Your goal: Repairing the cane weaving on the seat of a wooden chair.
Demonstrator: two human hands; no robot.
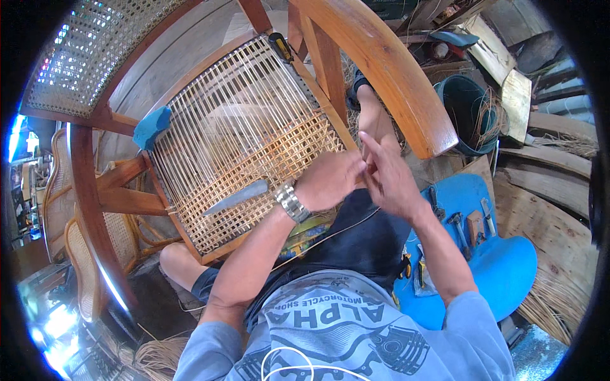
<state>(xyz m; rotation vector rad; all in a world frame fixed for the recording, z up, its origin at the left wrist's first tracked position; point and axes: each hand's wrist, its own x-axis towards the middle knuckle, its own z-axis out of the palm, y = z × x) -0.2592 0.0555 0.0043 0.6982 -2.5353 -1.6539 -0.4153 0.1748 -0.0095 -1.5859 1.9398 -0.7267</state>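
In front of me is a wooden chair with a partly woven cane seat (254, 152). Its near half is a close grid; pale strands run one way across the far half. My left hand (327, 181), with a metal watch on the wrist, is over the seat's near right corner. Its closed fingers meet those of my right hand (391, 181), which stands just past the seat edge with one digit sticking up. Whatever lies between the fingertips is hidden. A long thin cane strand (330, 236) trails from below my right hand across my lap. On the weave lies a grey pointed blade-like piece (236, 197).
A black-and-yellow handled tool (280, 47) rests on the seat frame; a blue cloth-like piece (152, 127) is at its left corner. The wooden armrest (387, 70) arches at the right. Several tools lie on a blue plastic seat (502, 273). Behind stands a dark green bucket (452, 111).
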